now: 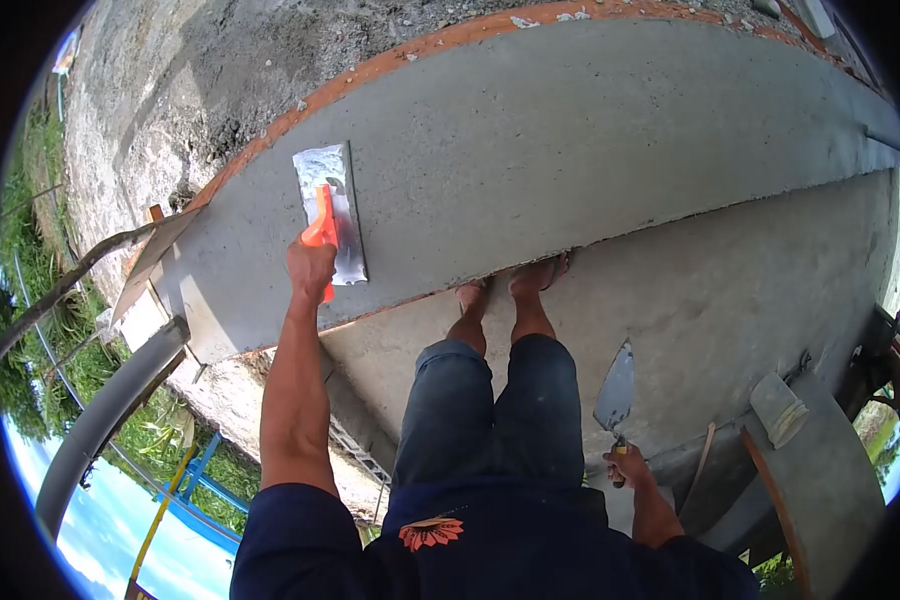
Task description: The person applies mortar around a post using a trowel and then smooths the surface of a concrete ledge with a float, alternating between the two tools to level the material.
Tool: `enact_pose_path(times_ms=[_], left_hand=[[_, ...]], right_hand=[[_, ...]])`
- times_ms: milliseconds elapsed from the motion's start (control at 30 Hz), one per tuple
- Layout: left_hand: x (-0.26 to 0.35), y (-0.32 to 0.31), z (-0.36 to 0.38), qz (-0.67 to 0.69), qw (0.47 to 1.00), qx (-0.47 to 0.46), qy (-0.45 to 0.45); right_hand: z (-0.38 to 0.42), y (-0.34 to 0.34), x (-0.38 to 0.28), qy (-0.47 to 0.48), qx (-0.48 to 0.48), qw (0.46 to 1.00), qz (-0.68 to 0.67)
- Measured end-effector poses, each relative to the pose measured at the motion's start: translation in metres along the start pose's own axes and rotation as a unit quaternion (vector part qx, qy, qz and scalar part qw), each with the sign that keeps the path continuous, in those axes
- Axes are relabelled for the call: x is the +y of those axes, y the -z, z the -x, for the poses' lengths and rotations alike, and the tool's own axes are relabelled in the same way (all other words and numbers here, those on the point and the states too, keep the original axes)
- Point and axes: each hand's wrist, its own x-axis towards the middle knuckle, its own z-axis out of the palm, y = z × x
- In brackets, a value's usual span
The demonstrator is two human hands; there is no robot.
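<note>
My left hand (312, 266) is wrapped round the orange handle of a rectangular finishing trowel (348, 225). Its metal blade lies on the smooth grey cement surface (530, 150) and carries pale smears. Low on the right, my right hand (627, 466) grips a pointed brick trowel (617, 390) by its handle, blade pointing away from me. Grey residue marks that blade, which appears to be held off the surface. My feet (538, 275) are at the near edge of the cement strip.
An orange-brown border (370, 70) runs along the far side of the cement, with rough gravelly ground (190, 90) beyond. At left are a thick grey pipe (110, 420) and a wooden pole (80, 265). A pale block-like object (778, 410) rests at lower right.
</note>
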Motion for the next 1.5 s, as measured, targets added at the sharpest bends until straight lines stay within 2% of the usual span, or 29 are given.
enact_pose_path(times_ms=[100, 167, 200, 233, 300, 367, 433, 500, 533, 567, 600, 633, 700, 767, 867, 900, 933, 967, 1033, 1100, 1133, 1167, 1200, 1233, 1267, 1300, 1333, 1433, 1500], left_hand=[[0.049, -0.070, 0.017, -0.154, 0.969, -0.090, -0.170], [0.086, -0.126, 0.054, -0.231, 0.925, -0.193, -0.233], [0.103, -0.171, 0.090, -0.266, 0.884, -0.247, -0.294], [0.108, -0.181, 0.103, -0.256, 0.873, -0.283, -0.303], [0.101, -0.167, 0.128, -0.211, 0.881, -0.295, -0.303], [0.068, -0.128, 0.142, -0.184, 0.910, -0.256, -0.268], [0.010, -0.066, 0.135, -0.167, 0.946, -0.166, -0.224], [-0.089, -0.008, 0.095, -0.059, 0.979, -0.009, -0.193], [-0.128, 0.026, 0.073, 0.041, 0.996, 0.026, -0.078], [-0.113, 0.065, 0.076, 0.166, 0.984, 0.054, 0.041], [-0.129, 0.089, 0.060, 0.193, 0.974, 0.108, 0.046], [-0.149, 0.111, 0.039, 0.198, 0.966, 0.132, 0.101], [-0.174, 0.131, -0.003, 0.205, 0.963, 0.109, 0.139], [-0.125, 0.103, -0.008, 0.082, 0.990, 0.077, 0.088], [-0.044, 0.026, 0.013, 0.028, 0.996, -0.080, -0.018], [-0.007, 0.002, 0.037, 0.025, 0.992, -0.121, -0.027], [-0.018, -0.034, 0.027, -0.026, 0.981, -0.124, -0.144], [0.002, -0.046, 0.043, -0.111, 0.966, -0.148, -0.182], [0.002, -0.051, 0.071, -0.110, 0.956, -0.196, -0.187], [-0.026, -0.019, 0.085, -0.094, 0.972, -0.114, -0.180], [-0.056, 0.001, 0.082, -0.058, 0.985, -0.023, -0.163], [-0.105, 0.022, 0.064, 0.022, 0.994, 0.019, -0.102], [-0.110, 0.059, 0.066, 0.154, 0.986, 0.053, 0.027], [-0.140, 0.090, 0.054, 0.191, 0.974, 0.104, 0.067], [-0.174, 0.119, 0.036, 0.143, 0.974, 0.149, 0.097], [-0.205, 0.143, 0.017, 0.193, 0.960, 0.152, 0.137], [-0.207, 0.156, 0.009, 0.200, 0.954, 0.164, 0.153], [-0.232, 0.162, -0.039, 0.244, 0.957, 0.107, 0.112], [-0.170, 0.123, -0.036, 0.182, 0.974, 0.085, 0.107]], right_hand=[[0.005, -0.016, -0.003, 0.004, 0.010, 1.000, -0.001], [0.009, -0.023, -0.004, 0.019, 0.007, 1.000, 0.009], [0.029, -0.028, -0.015, 0.035, 0.015, 0.999, 0.039], [0.038, -0.028, -0.015, 0.049, 0.028, 0.998, 0.039], [0.048, -0.023, -0.010, 0.069, 0.042, 0.996, 0.047], [0.052, -0.012, -0.003, 0.057, 0.069, 0.996, 0.030], [0.041, 0.009, 0.011, 0.045, 0.080, 0.996, 0.010], [0.038, 0.022, 0.011, 0.035, 0.091, 0.994, 0.054], [0.038, 0.027, 0.005, 0.030, 0.099, 0.992, 0.074], [0.040, 0.033, -0.003, 0.023, 0.093, 0.991, 0.091], [0.040, 0.037, -0.011, 0.015, 0.087, 0.990, 0.108], [0.035, 0.042, -0.022, 0.013, 0.081, 0.989, 0.124], [0.023, 0.055, -0.034, 0.040, 0.075, 0.984, 0.159], [0.023, 0.064, -0.044, 0.057, 0.073, 0.981, 0.169], [0.017, 0.078, -0.050, 0.068, 0.063, 0.988, 0.126], [0.017, 0.077, -0.053, 0.072, 0.063, 0.988, 0.123], [0.021, 0.074, -0.060, 0.074, 0.066, 0.986, 0.135], [0.027, 0.069, -0.067, 0.079, 0.070, 0.984, 0.147], [0.037, 0.070, -0.077, 0.086, 0.080, 0.979, 0.167], [0.042, 0.075, -0.076, 0.089, 0.087, 0.977, 0.174], [0.043, 0.075, -0.073, 0.096, 0.095, 0.977, 0.166], [0.040, 0.077, -0.073, 0.088, 0.098, 0.978, 0.161], [0.036, 0.081, -0.071, 0.079, 0.103, 0.980, 0.153], [0.034, 0.084, -0.062, 0.069, 0.112, 0.982, 0.138], [0.034, 0.080, -0.059, 0.053, 0.101, 0.984, 0.135], [0.038, 0.074, -0.061, 0.038, 0.099, 0.987, 0.118], [0.047, 0.066, -0.064, 0.035, 0.092, 0.988, 0.119], [0.045, 0.055, -0.061, 0.027, 0.071, 0.990, 0.121], [0.044, 0.051, -0.057, 0.027, 0.062, 0.988, 0.136]])
